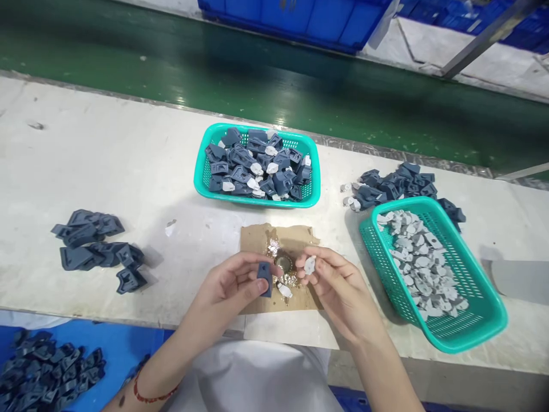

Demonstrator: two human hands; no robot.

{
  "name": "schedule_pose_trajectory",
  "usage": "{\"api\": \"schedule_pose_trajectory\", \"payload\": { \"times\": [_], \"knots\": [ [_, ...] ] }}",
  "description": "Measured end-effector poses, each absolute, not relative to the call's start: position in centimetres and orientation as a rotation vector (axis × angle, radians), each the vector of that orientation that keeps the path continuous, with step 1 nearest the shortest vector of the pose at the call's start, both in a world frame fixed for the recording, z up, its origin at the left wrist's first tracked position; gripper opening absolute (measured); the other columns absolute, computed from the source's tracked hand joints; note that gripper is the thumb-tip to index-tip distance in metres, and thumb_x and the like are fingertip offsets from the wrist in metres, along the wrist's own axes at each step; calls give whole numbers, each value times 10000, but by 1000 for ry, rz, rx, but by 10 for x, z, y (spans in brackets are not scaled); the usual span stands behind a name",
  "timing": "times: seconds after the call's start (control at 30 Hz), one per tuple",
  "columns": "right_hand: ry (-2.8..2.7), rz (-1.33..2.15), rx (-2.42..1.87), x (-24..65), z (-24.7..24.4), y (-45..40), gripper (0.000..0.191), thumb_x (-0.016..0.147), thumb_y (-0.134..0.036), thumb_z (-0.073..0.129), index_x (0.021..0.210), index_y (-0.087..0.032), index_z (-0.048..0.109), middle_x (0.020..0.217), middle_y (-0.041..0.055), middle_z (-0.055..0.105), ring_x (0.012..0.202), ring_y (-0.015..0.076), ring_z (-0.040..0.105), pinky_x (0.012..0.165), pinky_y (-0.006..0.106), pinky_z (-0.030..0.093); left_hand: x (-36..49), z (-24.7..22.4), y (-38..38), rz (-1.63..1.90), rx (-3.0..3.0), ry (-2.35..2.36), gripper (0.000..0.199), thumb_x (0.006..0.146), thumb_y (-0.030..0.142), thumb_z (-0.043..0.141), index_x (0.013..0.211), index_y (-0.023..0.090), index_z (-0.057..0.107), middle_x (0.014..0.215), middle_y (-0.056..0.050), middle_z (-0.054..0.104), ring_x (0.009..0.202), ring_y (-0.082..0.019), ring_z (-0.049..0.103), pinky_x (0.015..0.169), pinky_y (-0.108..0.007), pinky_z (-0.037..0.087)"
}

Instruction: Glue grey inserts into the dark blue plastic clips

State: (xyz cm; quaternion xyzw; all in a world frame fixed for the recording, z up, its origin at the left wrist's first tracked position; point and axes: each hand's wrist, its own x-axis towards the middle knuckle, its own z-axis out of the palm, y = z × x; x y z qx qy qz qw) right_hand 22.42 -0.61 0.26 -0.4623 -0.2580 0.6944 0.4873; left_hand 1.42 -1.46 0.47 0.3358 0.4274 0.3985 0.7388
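Note:
My left hand (234, 283) pinches a dark blue-grey plastic part (265, 279) between thumb and fingers. A hand's breadth to its right, my right hand (337, 280) holds a small white plastic piece (309, 264) at its fingertips. The two pieces are apart. Below and between the hands lies a brown cardboard sheet (253, 237), wet and shiny around a small round metal dish (283, 262). Another white piece (284, 290) rests on the cardboard near the dish.
A green basket (199, 171) behind holds dark and white parts; another green basket (493, 320) at right holds white pieces. Dark parts lie piled at left (88, 240) and back right (403, 183). A blue bin (141, 335) with dark parts sits lower left. Beyond runs a green belt (128, 57).

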Motion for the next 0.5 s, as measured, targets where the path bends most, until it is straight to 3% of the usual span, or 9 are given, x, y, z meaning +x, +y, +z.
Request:
{"api": "schedule_pose_trajectory", "payload": {
  "times": [0.13, 0.3, 0.5],
  "knots": [
    [-568, 1671, -1169, 221, 3, -6, 307, 768, -417, 899, 1019, -257, 823, 730, 5, 711, 596, 65, 563, 556, 143, 486, 14, 1, -19, 869, 710, 929, 218, 937, 331, 736, 1142, 258, 745, 1070, -59, 767, 941, -169, 692, 785, -244, 611],
    [-700, 1572, -1297, 221, 0, -6, 280, 807, -476, 843, 837, -211, 758, 609, -9, 645, 475, 66, 466, 447, 169, 362, 12, 0, -21, 884, 747, 965, 196, 931, 290, 743, 1126, 272, 762, 1113, -39, 762, 910, -141, 696, 839, -242, 617],
    [-1281, 1144, -1569, 222, -4, -8, 168, 897, -355, 726, 861, -192, 745, 642, -7, 663, 580, 113, 559, 552, 215, 448, 16, -1, -24, 939, 961, 1108, 176, 919, 184, 727, 1072, 251, 779, 1129, -45, 767, 1043, -163, 720, 871, -204, 598]
  ]
}}
